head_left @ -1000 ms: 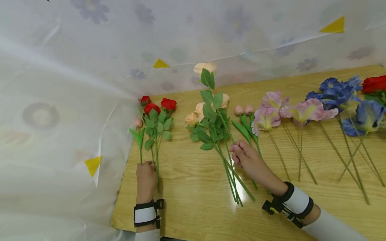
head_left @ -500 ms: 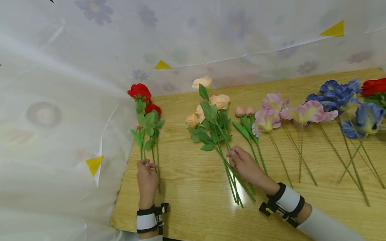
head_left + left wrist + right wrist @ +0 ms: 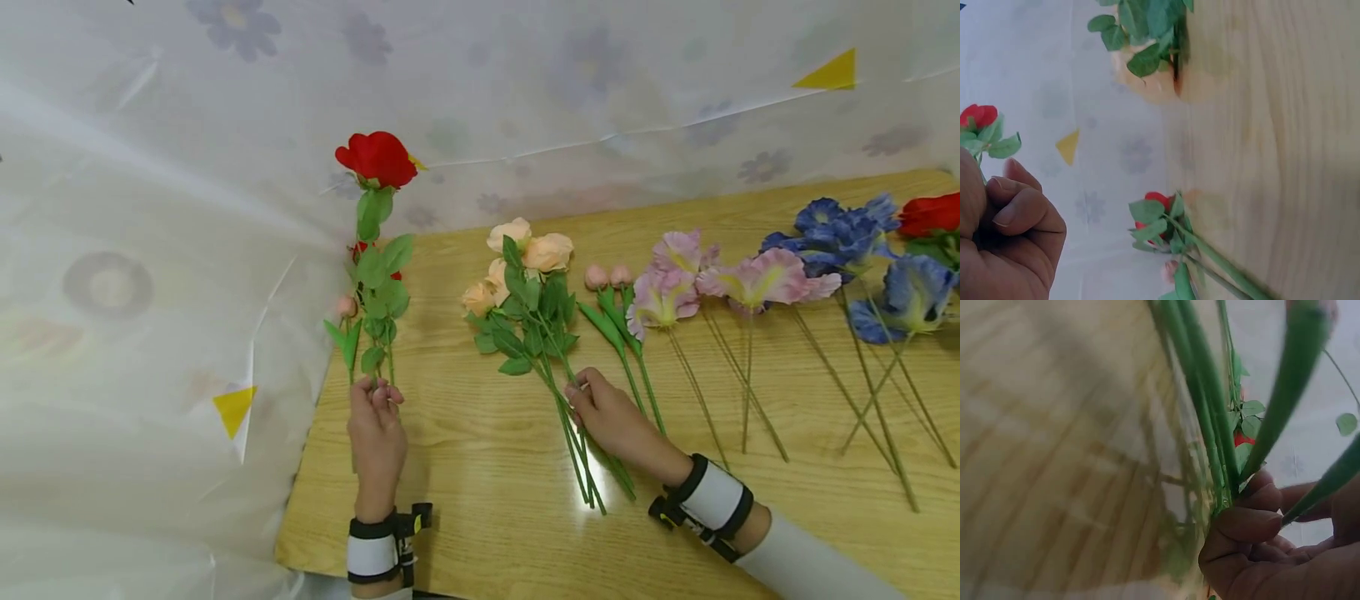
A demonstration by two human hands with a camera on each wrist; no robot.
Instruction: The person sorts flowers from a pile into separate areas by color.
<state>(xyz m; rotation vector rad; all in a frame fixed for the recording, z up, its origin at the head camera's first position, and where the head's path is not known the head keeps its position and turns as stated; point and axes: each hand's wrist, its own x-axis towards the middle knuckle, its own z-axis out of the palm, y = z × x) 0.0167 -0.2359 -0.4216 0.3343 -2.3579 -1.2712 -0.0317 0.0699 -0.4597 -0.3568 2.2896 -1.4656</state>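
Note:
In the head view, my left hand [image 3: 377, 446] pinches the stem of a red rose [image 3: 381, 158], whose bloom stands up high against the curtain. In the left wrist view, that rose's bloom [image 3: 979, 116] shows above the curled fingers. More red roses [image 3: 1152, 215] lie on the table behind it, beside a pink tulip [image 3: 346, 306]. My right hand [image 3: 622, 425] pinches a green stem among the peach roses [image 3: 547, 252] at mid-table. The right wrist view has thumb and finger closed on stems [image 3: 1204, 406], with several others alongside.
Pink tulips [image 3: 620, 277] lie right of the peach roses. Beyond them are pink-purple irises [image 3: 757, 279], blue irises [image 3: 847, 225] and a red flower [image 3: 930, 215] at the right edge. A floral white curtain [image 3: 525, 100] borders the wooden table [image 3: 480, 533] behind and left.
The left hand has taken up a red rose from the left bunch and raised it. The upper peach rose has come down onto its bunch, with the right hand still at the stems.

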